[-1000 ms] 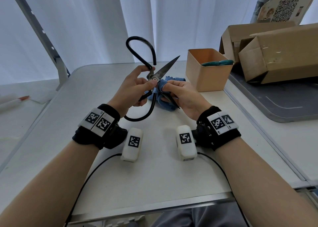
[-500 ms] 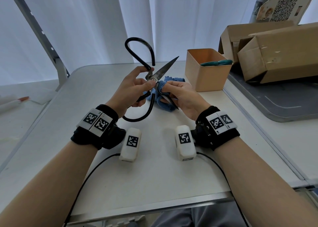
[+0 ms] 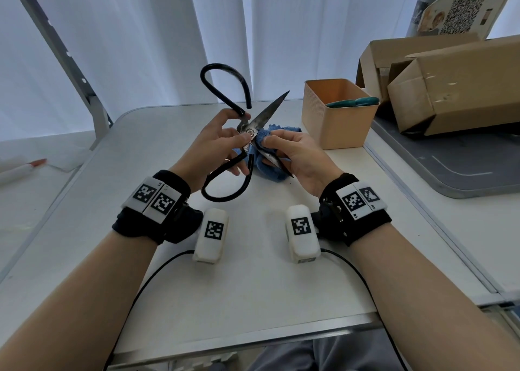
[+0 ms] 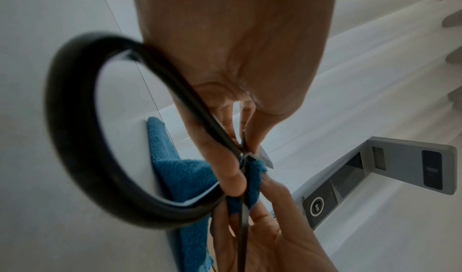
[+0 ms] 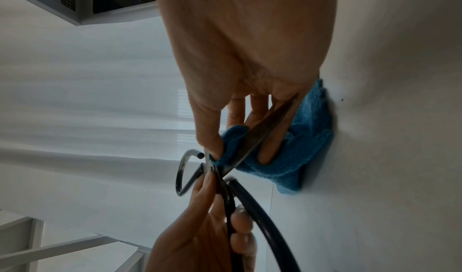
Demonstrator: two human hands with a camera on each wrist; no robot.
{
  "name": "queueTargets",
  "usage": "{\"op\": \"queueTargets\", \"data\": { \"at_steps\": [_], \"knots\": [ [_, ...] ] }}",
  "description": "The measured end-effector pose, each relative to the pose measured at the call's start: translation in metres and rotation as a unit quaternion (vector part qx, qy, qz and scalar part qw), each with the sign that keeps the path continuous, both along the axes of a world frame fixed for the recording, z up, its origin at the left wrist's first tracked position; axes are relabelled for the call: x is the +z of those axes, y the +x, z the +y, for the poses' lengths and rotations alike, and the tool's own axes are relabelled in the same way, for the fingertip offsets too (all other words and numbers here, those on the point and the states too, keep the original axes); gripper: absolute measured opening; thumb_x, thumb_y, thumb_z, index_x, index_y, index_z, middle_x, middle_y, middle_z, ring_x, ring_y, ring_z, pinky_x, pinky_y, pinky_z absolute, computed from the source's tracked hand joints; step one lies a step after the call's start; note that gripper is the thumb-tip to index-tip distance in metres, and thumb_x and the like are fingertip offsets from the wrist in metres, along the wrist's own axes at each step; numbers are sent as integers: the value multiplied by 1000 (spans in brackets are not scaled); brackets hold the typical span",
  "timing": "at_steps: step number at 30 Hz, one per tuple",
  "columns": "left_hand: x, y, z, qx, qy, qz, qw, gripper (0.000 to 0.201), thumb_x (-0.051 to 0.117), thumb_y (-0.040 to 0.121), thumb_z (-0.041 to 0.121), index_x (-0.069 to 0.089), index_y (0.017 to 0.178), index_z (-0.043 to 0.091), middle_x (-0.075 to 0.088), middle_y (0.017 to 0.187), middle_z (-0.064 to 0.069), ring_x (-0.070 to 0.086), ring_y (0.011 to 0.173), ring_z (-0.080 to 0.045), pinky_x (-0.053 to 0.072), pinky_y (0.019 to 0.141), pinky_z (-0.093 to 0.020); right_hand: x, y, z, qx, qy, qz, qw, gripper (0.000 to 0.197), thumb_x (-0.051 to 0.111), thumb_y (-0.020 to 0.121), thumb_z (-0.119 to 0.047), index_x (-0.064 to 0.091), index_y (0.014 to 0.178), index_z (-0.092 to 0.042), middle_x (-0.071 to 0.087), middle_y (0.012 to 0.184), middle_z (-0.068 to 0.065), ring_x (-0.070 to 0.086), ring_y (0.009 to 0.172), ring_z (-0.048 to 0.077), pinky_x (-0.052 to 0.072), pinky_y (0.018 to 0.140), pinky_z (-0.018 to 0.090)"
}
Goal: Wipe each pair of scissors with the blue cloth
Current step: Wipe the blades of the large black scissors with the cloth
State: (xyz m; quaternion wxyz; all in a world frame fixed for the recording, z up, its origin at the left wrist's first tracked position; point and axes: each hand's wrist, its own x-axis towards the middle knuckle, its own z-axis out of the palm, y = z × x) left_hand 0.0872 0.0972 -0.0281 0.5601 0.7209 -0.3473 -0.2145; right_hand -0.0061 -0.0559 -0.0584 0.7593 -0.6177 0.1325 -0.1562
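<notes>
Large black-handled scissors (image 3: 264, 115) (image 4: 105, 179) (image 5: 262, 130) are held open above the white table (image 3: 253, 272), one blade pointing up and right, the other down toward me. My left hand (image 3: 216, 145) (image 4: 235, 90) grips them at the pivot and lower handle. My right hand (image 3: 292, 153) (image 5: 245, 78) pinches the blue cloth (image 3: 270, 165) (image 4: 185, 175) (image 5: 295, 157) around the lower blade close to the pivot. The rest of the cloth hangs down to the table. A second pair with teal handles (image 3: 353, 102) lies in the orange box (image 3: 334, 125).
Cardboard boxes (image 3: 455, 89) sit on a grey tray (image 3: 461, 168) at the right, beside the orange box. White curtains hang behind the table. A metal frame leg (image 3: 70, 69) stands at the far left. Cables run from both wrists toward me.
The scissors and both hands have barely shifted. My right hand with the cloth stays at the lower blade near the pivot.
</notes>
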Motion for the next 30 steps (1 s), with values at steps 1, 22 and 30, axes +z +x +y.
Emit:
{"op": "queueTargets", "data": {
  "at_steps": [1,22,30],
  "knots": [
    [1,0,1,-2,3,3,1000,30,58,100,17,50,128,20,62,104,-16,66,60,-31,54,55,-32,1,0,0,-1,-4,-1,1000,7,64,92,-7,68,97,-4,70,90,10,69,76,13,58,72,24],
    [3,0,2,7,3,6,1000,28,59,99,15,50,126,17,59,109,-24,68,60,-33,56,56,-32,3,-3,2,-4,-17,9,1000,17,65,92,-10,68,106,-2,70,88,7,68,70,8,54,66,18],
    [3,-3,1,5,9,3,1000,29,59,98,14,50,126,16,58,97,-16,67,59,-34,56,54,-31,2,-1,1,2,-22,24,999,4,64,92,-9,67,94,-8,69,81,4,67,72,11,58,79,26]
  ]
}}
